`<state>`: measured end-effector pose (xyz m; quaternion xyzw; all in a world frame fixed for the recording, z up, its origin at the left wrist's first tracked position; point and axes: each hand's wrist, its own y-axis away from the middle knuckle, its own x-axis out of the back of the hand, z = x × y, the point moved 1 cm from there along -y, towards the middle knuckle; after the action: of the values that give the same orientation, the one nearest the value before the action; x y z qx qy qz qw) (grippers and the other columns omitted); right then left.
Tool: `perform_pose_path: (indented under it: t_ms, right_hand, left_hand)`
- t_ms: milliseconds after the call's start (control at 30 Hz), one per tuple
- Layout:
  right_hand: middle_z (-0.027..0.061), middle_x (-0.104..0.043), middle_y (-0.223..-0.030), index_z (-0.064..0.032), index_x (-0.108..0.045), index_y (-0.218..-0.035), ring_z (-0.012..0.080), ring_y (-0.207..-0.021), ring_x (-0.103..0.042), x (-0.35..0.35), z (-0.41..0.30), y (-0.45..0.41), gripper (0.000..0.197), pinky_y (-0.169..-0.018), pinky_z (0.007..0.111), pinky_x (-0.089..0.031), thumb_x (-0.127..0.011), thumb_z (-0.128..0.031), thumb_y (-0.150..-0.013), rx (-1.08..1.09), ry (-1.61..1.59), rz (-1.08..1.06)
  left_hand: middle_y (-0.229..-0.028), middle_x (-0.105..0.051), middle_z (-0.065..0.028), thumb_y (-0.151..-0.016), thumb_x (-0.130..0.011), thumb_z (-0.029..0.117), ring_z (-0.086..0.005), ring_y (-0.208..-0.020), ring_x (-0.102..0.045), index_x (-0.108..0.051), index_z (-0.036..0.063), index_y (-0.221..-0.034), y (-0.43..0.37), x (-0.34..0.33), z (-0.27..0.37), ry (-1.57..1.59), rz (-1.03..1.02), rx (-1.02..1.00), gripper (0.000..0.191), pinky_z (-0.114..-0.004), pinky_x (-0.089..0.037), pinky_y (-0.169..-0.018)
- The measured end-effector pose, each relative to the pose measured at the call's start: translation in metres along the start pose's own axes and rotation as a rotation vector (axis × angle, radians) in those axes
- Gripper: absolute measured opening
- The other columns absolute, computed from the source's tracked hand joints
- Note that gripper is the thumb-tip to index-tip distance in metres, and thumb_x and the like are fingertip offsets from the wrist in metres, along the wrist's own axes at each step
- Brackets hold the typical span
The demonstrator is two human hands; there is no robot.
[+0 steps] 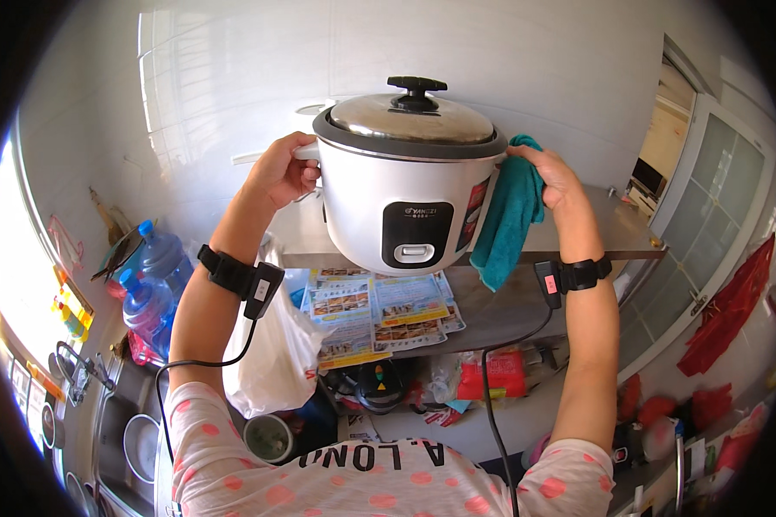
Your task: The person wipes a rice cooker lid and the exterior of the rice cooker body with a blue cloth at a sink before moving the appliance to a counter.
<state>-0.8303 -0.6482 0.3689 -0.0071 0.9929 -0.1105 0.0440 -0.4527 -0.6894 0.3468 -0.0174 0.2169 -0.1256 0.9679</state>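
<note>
A white Yangzi rice cooker [355,200] is upright in front of me, its metal lid [368,119] on and topped by a black knob [417,94]. My left hand [288,171] grips the side handle [306,152] on the left. On the other side, my right hand [546,171] holds the opposite handle, which is mostly hidden. A teal cloth [507,213] is also in that hand and hangs down beside the cooker. The cooker's base overlaps the front edge of a metal shelf [569,232]; I cannot tell whether it touches the shelf.
Printed leaflets [372,304] cover part of the lower shelf [485,323]. A white plastic bag [271,362] hangs at the left, near blue water bottles [149,304] and a sink [113,413]. A sliding glass door [705,207] stands at the right. Cables run from both forearm straps.
</note>
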Motion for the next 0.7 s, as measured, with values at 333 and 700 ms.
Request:
perform_pose_path:
  t_ms: [333, 700]
  right_hand:
    - [0.009, -0.065, -0.086, -0.0007, -0.063, -0.094, 0.019, -0.069, -0.063, 0.104, -0.003, -0.039, 0.023, -0.064, 0.033, -0.055, -0.069, -0.018, -0.08, -0.136, -0.068, 0.042]
    - [0.0088, -0.065, -0.085, -0.0034, -0.065, -0.089, 0.0217, -0.073, -0.062, 0.188, -0.009, -0.046, 0.027, -0.065, 0.035, -0.054, -0.074, -0.024, -0.073, -0.078, -0.052, 0.339]
  left_hand:
    - [-0.065, -0.05, -0.0039, -0.092, -0.049, 0.021, -0.0125, -0.054, -0.048, -0.053, 0.0028, -0.083, -0.077, -0.072, -0.041, -0.012, -0.095, 0.071, 0.021, -0.023, -0.04, -0.048]
    - [-0.069, -0.057, -0.0086, -0.094, -0.047, 0.018, -0.0149, -0.059, -0.056, -0.054, -0.0005, -0.089, -0.139, -0.136, -0.079, -0.056, -0.341, 0.152, 0.02, -0.026, -0.046, -0.05]
